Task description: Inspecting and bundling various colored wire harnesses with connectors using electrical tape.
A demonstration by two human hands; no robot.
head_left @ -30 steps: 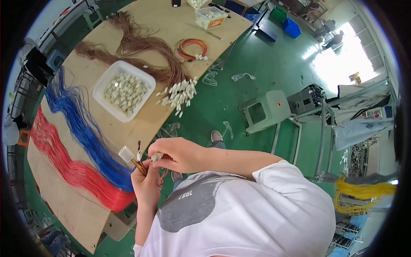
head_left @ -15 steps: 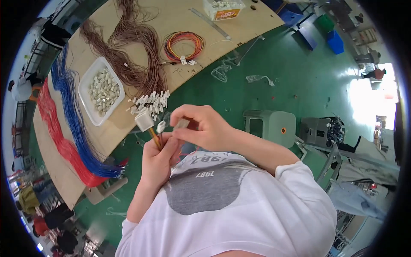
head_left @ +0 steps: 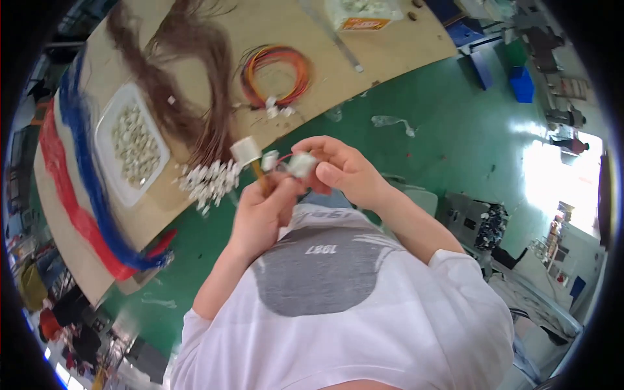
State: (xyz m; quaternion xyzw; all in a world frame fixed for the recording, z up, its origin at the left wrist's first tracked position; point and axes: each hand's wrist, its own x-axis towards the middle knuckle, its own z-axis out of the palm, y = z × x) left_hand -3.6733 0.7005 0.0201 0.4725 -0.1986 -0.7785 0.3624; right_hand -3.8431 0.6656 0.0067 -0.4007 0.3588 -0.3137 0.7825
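Your left fingers pinch yellow wires; a white connector block lies just right, against your right fingers, their grip too blurred to tell.

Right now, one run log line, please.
left hand: gripping yellowish wires below white plastic connector | right hand: touching blurred white block | tan table: white tray, brown wire bundle

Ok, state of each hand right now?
Left hand: closed, holding yellowish wires tipped with a white connector.
Right hand: closed on a pale connector, blurred.
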